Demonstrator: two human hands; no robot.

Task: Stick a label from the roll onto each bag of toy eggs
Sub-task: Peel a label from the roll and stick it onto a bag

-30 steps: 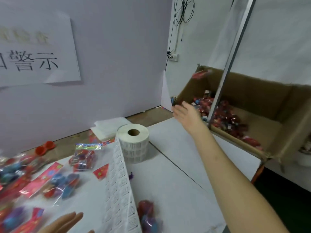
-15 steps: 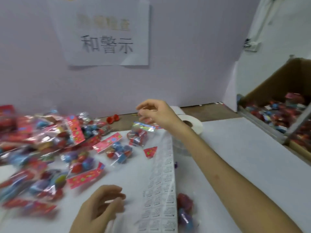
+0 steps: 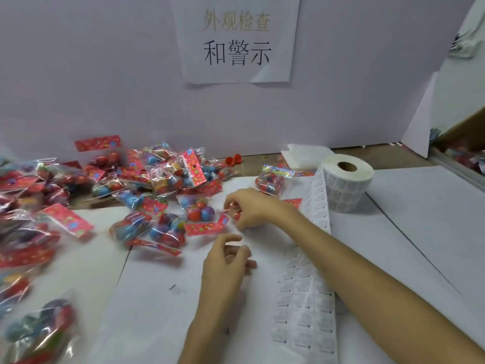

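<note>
White table (image 3: 409, 222), egg bags (image 3: 168, 177) (heaped), label roll (image 3: 346, 185)

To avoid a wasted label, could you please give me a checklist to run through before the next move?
1. Label strip within reach: ok, it runs from the roll beneath the right forearm.
2. Right hand gripping a bag: cannot tell; its fingers curl over something red.
3. Label ready in left hand: cannot tell, blurred.
4. More bags nearby: ok, pile of bags on the left.
</note>
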